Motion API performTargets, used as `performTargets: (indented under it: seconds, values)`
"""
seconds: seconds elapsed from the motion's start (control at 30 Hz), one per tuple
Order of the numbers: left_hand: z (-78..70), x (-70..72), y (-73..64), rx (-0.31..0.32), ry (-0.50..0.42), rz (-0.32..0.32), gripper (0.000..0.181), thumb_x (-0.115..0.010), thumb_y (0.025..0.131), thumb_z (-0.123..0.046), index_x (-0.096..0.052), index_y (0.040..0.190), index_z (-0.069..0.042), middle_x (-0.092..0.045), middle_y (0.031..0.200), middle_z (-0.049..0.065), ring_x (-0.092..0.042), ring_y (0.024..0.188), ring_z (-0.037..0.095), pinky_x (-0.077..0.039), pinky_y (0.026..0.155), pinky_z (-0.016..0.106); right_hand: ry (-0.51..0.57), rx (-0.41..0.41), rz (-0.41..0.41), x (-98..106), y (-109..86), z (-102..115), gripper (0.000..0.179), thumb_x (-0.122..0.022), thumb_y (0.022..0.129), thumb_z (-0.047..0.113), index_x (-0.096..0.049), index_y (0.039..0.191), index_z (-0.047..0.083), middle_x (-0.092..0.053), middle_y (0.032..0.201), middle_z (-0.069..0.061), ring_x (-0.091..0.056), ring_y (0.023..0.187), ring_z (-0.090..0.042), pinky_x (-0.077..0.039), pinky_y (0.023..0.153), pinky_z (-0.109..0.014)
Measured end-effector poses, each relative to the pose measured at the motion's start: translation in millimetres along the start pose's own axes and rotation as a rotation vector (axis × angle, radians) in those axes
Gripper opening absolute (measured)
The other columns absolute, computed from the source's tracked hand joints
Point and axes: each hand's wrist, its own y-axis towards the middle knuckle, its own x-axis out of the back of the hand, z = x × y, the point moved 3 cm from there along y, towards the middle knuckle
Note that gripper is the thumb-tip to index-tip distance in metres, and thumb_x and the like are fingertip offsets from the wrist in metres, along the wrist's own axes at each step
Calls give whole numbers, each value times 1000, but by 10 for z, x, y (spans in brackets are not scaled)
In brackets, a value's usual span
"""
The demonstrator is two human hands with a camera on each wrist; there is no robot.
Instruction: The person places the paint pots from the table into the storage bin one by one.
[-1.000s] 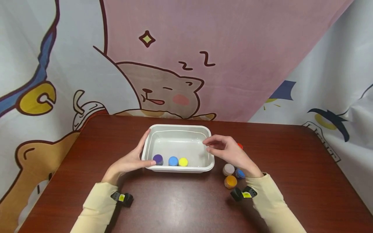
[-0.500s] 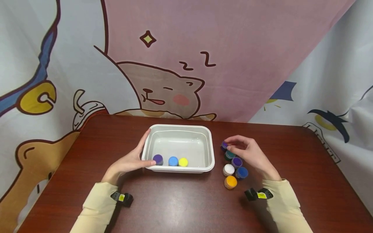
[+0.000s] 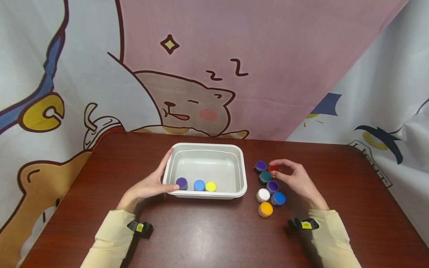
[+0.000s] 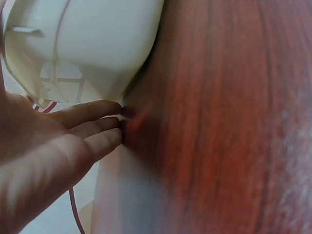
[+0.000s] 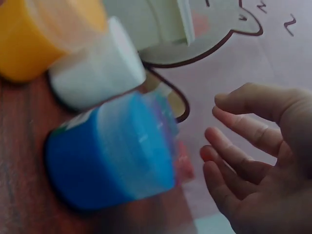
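Note:
My left hand holds the left end of a white plastic tray, thumb on the front rim and index finger along the left side. In the left wrist view the other fingers lie beside the tray's outer wall. A purple-lidded jar, a light-blue one and a yellow one sit along the tray's front. My right hand reaches to a red-lidded paint jar, partly hidden by the fingers. In the right wrist view thumb and fingers are apart, with nothing between them.
Right of the tray stand two purple jars, one at the back and one mid-group, with a green, a white, a blue and an orange jar. A printed cloth hangs behind the brown table.
My right hand has moved right, from the tray's right side past the back purple jar to the red jar, uncovering the jars beneath it. My left hand and the tray have stayed put.

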Motion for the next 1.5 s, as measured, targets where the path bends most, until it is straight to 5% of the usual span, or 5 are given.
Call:
performTargets:
  seconds: [0.2, 0.57, 0.9, 1.23, 1.5]
  values:
    - [8, -4, 0, 4, -11, 1, 113, -79, 81, -25, 7, 155, -31, 8, 159, 9, -7, 138, 35, -9, 106, 64, 136, 54, -20, -41, 47, -185, 35, -66, 90, 2, -58, 121, -9, -53, 128, -24, -60, 102, -38, -50, 80, -20]
    - [12, -1, 1, 2, -1, 0, 113, -79, 80, -27, 6, 155, -32, 8, 159, 8, -5, 139, 34, -8, 107, 65, 185, -118, -24, -61, 94, -464, 48, -68, 91, 13, -52, 133, -2, -56, 125, -23, -61, 95, -15, -43, 87, -20]
    - [22, -2, 1, 10, 2, -2, 113, -79, 80, -26, 6, 155, -33, 9, 159, 8, -4, 139, 33, -8, 107, 64, 244, -127, -102, -64, 59, -510, 48, -74, 87, 15, -56, 126, -7, -63, 111, -16, -65, 84, -13, -50, 78, -20]
    - [25, -12, 1, 23, 24, -12, 114, -80, 80, -26, 6, 155, -34, 8, 159, 10, -6, 139, 34, -9, 107, 63, 128, -137, -210, 22, -9, -421, 47, -72, 89, 22, -59, 127, -2, -60, 118, -20, -52, 103, -17, -38, 87, -24]
    - [12, -2, -8, 31, 26, -16, 114, -80, 80, -27, 6, 155, -33, 7, 159, 11, -7, 139, 35, -10, 107, 62, 93, -66, -246, 51, -15, -145, 46, -71, 90, 25, -59, 128, 2, -60, 117, -12, -57, 98, -19, -48, 79, -15]
